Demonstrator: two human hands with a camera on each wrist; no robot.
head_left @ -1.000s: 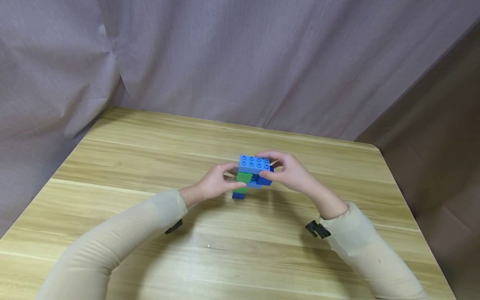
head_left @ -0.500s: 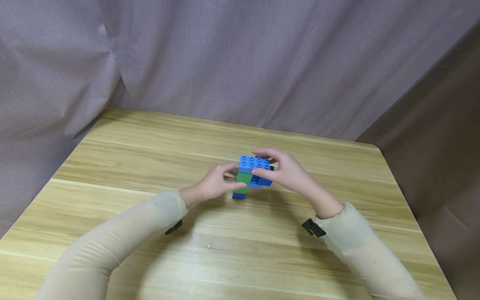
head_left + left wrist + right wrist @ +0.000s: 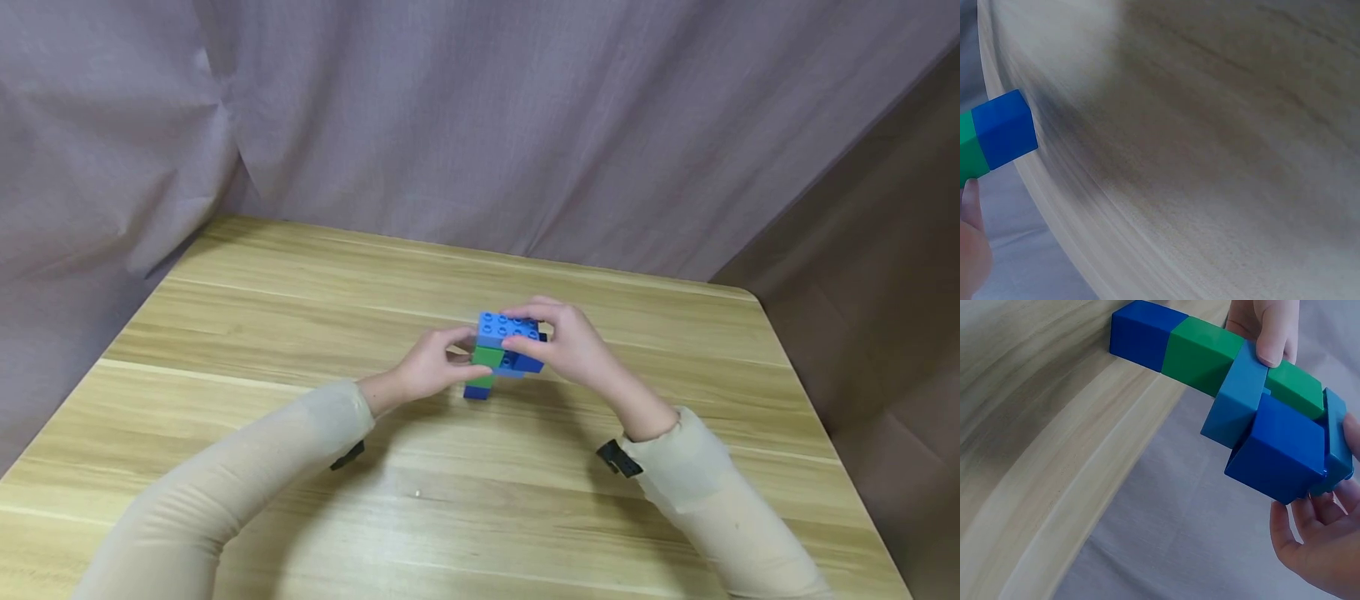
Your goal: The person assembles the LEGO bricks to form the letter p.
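A stack of toy building bricks stands upright mid-table. Its dark blue bottom brick (image 3: 476, 392) carries a green brick (image 3: 1204, 356), a light blue brick (image 3: 1235, 400) and another green brick (image 3: 488, 357). On top lies a light blue eight-stud brick (image 3: 490, 327). Between the two light blue bricks, a dark blue brick (image 3: 1285, 444) sits slightly askew on the right. My left hand (image 3: 435, 364) grips the stack's left side around the upper green brick. My right hand (image 3: 576, 346) pinches the top light blue brick from the right, its thumb on the near side.
The wooden table (image 3: 315, 275) extends around the stack, with a grey curtain (image 3: 465, 125) behind its far edge. A tiny pale speck (image 3: 417, 492) lies on the near tabletop. Black devices (image 3: 619, 458) are strapped below both sleeves.
My right hand has shifted left along the top light blue brick, its thumb now farther along the near side. My left hand and the stack stay almost where they were.
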